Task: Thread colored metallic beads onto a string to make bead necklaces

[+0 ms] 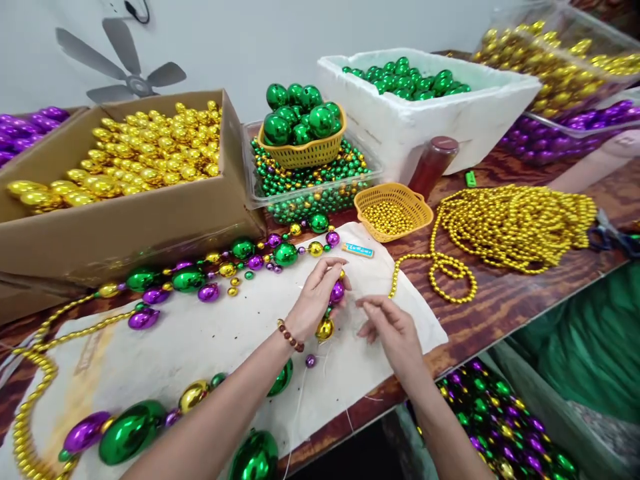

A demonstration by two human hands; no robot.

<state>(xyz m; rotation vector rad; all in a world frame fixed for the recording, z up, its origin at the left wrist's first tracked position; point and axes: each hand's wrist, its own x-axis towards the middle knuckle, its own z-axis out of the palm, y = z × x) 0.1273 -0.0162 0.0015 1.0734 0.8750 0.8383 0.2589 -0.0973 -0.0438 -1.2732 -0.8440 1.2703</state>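
My left hand [320, 287], with a brown bead bracelet at the wrist, is closed on a short bead strand [337, 292] of purple, green and gold beads that hangs from its fingertips. To the right, my right hand [393, 327] has thumb and fingers pinched together; whatever they hold is too fine to make out. A loose purple bead [311, 361] lies on the white cloth [215, 347] below the strand, beside thin white thread [300, 407]. Large green, gold and purple beads, among them a big green bead [133, 432], pass partly beneath my left forearm.
A finished-looking bead garland [187, 279] lies along a cardboard box [150, 220] of gold beads. Behind stand a yellow basket [395, 230], a red-brown bottle [434, 163] and a foam box [400, 127]. Gold bead strings [515, 227] lie right, near scissors [605, 233] and another person's arm [595, 160].
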